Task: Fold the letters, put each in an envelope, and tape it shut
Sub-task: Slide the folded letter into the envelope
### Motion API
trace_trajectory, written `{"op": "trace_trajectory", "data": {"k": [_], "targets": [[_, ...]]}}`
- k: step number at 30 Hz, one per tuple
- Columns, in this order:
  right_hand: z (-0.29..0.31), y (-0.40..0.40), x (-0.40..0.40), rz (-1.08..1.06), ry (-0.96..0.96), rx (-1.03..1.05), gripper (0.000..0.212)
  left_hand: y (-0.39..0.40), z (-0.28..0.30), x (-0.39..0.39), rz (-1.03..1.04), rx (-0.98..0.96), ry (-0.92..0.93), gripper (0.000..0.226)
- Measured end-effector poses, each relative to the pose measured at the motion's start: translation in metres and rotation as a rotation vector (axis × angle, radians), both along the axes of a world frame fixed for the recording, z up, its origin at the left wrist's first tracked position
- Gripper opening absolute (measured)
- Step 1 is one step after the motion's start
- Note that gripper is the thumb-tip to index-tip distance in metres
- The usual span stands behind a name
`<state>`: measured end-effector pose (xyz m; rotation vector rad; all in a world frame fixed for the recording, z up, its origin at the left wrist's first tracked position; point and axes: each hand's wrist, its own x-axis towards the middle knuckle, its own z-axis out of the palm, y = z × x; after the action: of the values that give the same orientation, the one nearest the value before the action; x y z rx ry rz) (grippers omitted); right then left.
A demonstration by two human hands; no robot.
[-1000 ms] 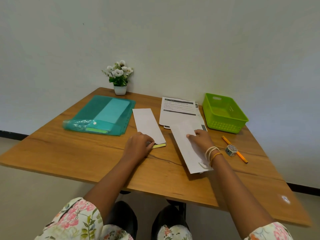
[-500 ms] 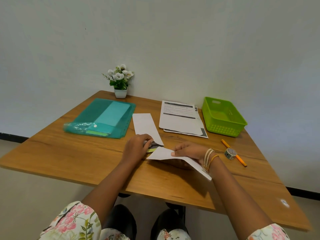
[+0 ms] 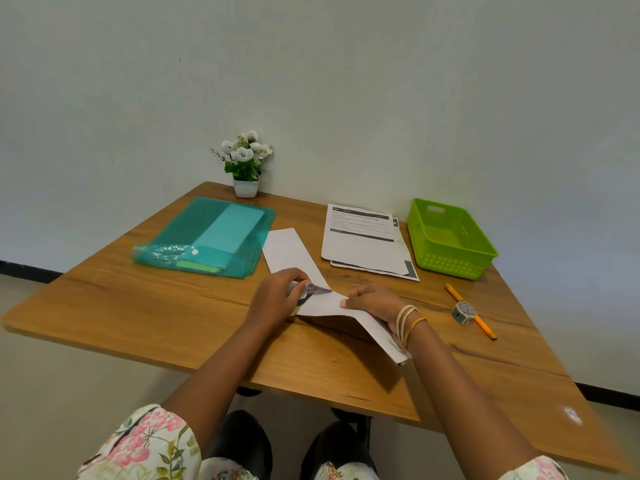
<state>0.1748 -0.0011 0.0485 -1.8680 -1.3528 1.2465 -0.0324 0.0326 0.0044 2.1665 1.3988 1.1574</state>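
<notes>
Folded letter meets envelope at frame centre

The right hand (image 3: 372, 301) pinches the folded letter (image 3: 346, 311), lifted off the table (image 3: 138, 313); the left hand (image 3: 277, 297) grips the envelope (image 3: 287, 251) at its near end. The paper looks light, thin and floppy, likely to buckle: best held near the leading edge, fingers close to the envelope's mouth.

Wooden table (image 3: 138, 317), teal folder (image 3: 207, 237), envelope (image 3: 287, 251), printed sheets (image 3: 363, 244), green basket (image 3: 450, 240), flowerpot (image 3: 246, 188), pen (image 3: 485, 329), tape roll (image 3: 463, 312)
</notes>
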Motion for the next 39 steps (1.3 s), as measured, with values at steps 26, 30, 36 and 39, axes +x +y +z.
{"op": "trace_trajectory", "data": {"k": [26, 30, 36, 39], "targets": [[-0.005, 0.006, -0.021, -0.225, 0.042, -0.161, 0.031, 0.01, -0.004, -0.004, -0.004, -0.189, -0.149, 0.012], [-0.002, 0.001, -0.019, -0.262, 0.128, -0.214, 0.017, 0.009, -0.002, -0.005, -0.035, -0.213, -0.155, 0.011], [0.003, -0.003, -0.02, -0.271, 0.142, -0.223, 0.016, 0.008, -0.001, -0.005, -0.014, -0.218, -0.192, 0.012], [0.004, -0.004, -0.025, -0.273, 0.098, -0.181, 0.021, 0.007, 0.002, -0.004, 0.013, -0.205, -0.223, 0.012]]}}
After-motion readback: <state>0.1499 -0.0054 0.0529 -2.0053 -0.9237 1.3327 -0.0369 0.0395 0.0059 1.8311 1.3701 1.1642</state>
